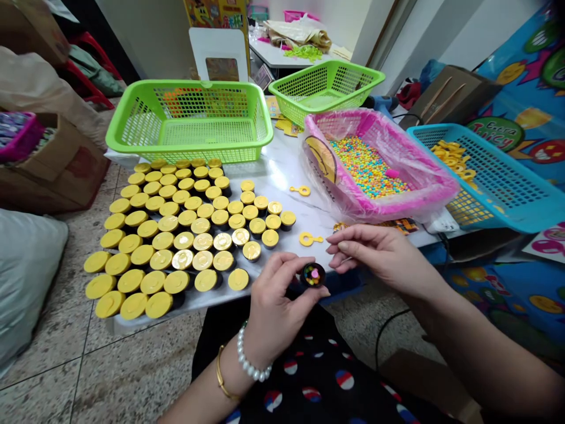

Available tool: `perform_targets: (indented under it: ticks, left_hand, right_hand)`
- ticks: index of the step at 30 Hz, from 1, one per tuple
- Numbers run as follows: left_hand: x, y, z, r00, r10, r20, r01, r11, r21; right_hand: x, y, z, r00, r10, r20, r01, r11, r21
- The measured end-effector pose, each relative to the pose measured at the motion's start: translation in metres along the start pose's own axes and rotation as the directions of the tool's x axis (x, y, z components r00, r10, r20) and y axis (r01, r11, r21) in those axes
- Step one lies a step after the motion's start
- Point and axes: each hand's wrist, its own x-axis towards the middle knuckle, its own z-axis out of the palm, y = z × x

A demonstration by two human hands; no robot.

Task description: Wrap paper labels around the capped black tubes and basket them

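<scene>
My left hand (282, 300) is closed around a small black cup (304, 275), its mouth tipped towards me. Inside it I see small coloured candies and a pink piece. Just right of the cup, my right hand (375, 253) is held with its fingers loosely extended; nothing shows in them. Beyond its fingertips lies a yellow ring with a short handle (311, 238), and a second yellow ring piece (301, 191) rests farther back. On the left of the table stand many black cups with yellow lids (193, 203), packed in rows.
A pink basket (424, 203) lined with clear plastic holds coloured candies (366, 165). To its right, a blue basket (521, 203) contains yellow pieces (454, 158). Two green baskets (189, 154) (326, 108) stand at the back. A cardboard box (53, 171) is on the floor left.
</scene>
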Motion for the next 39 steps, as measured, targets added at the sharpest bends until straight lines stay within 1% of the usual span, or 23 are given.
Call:
perform_targets:
  ticks: [3, 7, 9, 10, 11, 12, 13, 14, 15, 16, 17, 19, 21, 22, 25, 27, 28, 29, 31, 33, 36, 37, 39]
  left_hand:
    - [-0.001, -0.004, 0.001, 1.000, 0.006, -0.014, -0.005, 0.999, 0.037]
    - [-0.004, -0.009, 0.001, 1.000, 0.019, 0.000, -0.019, 0.999, 0.031]
    - [-0.005, -0.011, 0.000, 1.000, 0.027, -0.004, -0.026, 0.999, 0.037]
    - [-0.006, -0.012, -0.001, 1.000, 0.030, -0.008, -0.030, 0.998, 0.048]
    - [-0.007, -0.013, 0.000, 0.999, 0.033, -0.012, -0.032, 0.997, 0.065]
    - [-0.008, -0.014, 0.000, 0.999, 0.035, -0.015, -0.034, 0.996, 0.087]
    - [-0.009, -0.016, 0.001, 0.999, 0.038, -0.017, -0.035, 0.993, 0.115]
    - [-0.011, -0.017, 0.002, 0.999, 0.042, -0.017, -0.039, 0.989, 0.146]
    - [-0.012, -0.019, 0.004, 0.999, 0.046, -0.016, -0.042, 0.983, 0.179]
    - [-0.013, -0.021, 0.005, 0.999, 0.051, -0.016, -0.046, 0.976, 0.213]
    - [-0.013, -0.023, 0.007, 0.998, 0.057, -0.017, -0.051, 0.968, 0.247]
    - [-0.014, -0.027, 0.010, 0.997, 0.070, -0.019, -0.060, 0.951, 0.305]
    - [-0.014, -0.031, 0.012, 0.997, 0.075, -0.018, -0.064, 0.936, 0.345]
    - [-0.014, -0.032, 0.013, 0.997, 0.073, -0.013, -0.063, 0.931, 0.359]
    - [-0.012, -0.034, 0.014, 0.999, 0.051, -0.018, -0.041, 0.927, 0.372]
    - [-0.012, -0.034, 0.014, 0.999, 0.028, -0.044, -0.011, 0.934, 0.356]
    - [-0.012, -0.034, 0.014, 0.998, 0.019, -0.057, 0.001, 0.939, 0.344]
    - [-0.012, -0.034, 0.014, 0.998, 0.014, -0.064, 0.008, 0.943, 0.332]
    - [-0.012, -0.034, 0.013, 0.998, 0.015, -0.065, 0.006, 0.948, 0.318]
    - [-0.012, -0.033, 0.013, 0.998, 0.020, -0.065, 0.001, 0.951, 0.311]
    - [-0.013, -0.033, 0.014, 0.996, 0.022, -0.082, 0.004, 0.953, 0.304]
    - [-0.013, -0.033, 0.014, 0.996, 0.031, -0.088, -0.003, 0.952, 0.305]
    - [-0.014, -0.033, 0.014, 0.994, 0.052, -0.093, -0.020, 0.950, 0.313]
  right_hand:
    - [-0.005, -0.001, -0.002, 0.999, -0.033, -0.019, 0.033, 0.999, -0.016]
    - [-0.011, 0.002, 0.003, 0.998, -0.011, 0.058, 0.013, 0.999, -0.043]
    - [-0.007, -0.004, -0.002, 0.996, -0.080, 0.025, 0.082, 0.989, -0.121]
    - [-0.001, -0.009, -0.008, 0.986, -0.164, -0.041, 0.153, 0.970, -0.190]
    - [0.006, -0.016, -0.017, 0.950, -0.282, -0.136, 0.235, 0.929, -0.286]
    - [0.015, -0.023, -0.027, 0.879, -0.420, -0.224, 0.303, 0.857, -0.417]
    - [0.025, -0.030, -0.037, 0.782, -0.555, -0.284, 0.334, 0.758, -0.560]
    - [0.035, -0.037, -0.047, 0.686, -0.666, -0.294, 0.324, 0.641, -0.696]
    - [0.043, -0.041, -0.055, 0.638, -0.728, -0.252, 0.290, 0.530, -0.797]
    - [0.049, -0.044, -0.059, 0.616, -0.759, -0.211, 0.268, 0.453, -0.850]
    - [0.052, -0.044, -0.059, 0.610, -0.776, -0.162, 0.261, 0.389, -0.883]
    - [0.048, -0.036, -0.047, 0.603, -0.796, -0.053, 0.308, 0.293, -0.905]
    - [0.036, -0.018, -0.023, 0.597, -0.798, 0.081, 0.394, 0.204, -0.896]
    - [0.030, -0.007, -0.009, 0.612, -0.777, 0.144, 0.437, 0.181, -0.881]
    - [0.023, 0.026, 0.021, 0.732, -0.633, 0.252, 0.425, 0.134, -0.895]
    - [0.028, 0.042, 0.028, 0.801, -0.539, 0.260, 0.374, 0.111, -0.921]
    - [0.031, 0.047, 0.027, 0.819, -0.513, 0.258, 0.361, 0.111, -0.926]
    - [0.033, 0.049, 0.025, 0.826, -0.501, 0.260, 0.364, 0.121, -0.924]
    - [0.036, 0.049, 0.017, 0.816, -0.518, 0.257, 0.400, 0.184, -0.898]
    - [0.033, 0.042, 0.012, 0.805, -0.543, 0.239, 0.450, 0.296, -0.843]
    - [0.022, 0.033, 0.011, 0.810, -0.533, 0.245, 0.517, 0.451, -0.727]
    - [0.019, 0.031, 0.013, 0.805, -0.527, 0.274, 0.546, 0.474, -0.691]
    - [0.014, 0.029, 0.018, 0.774, -0.535, 0.337, 0.607, 0.477, -0.636]
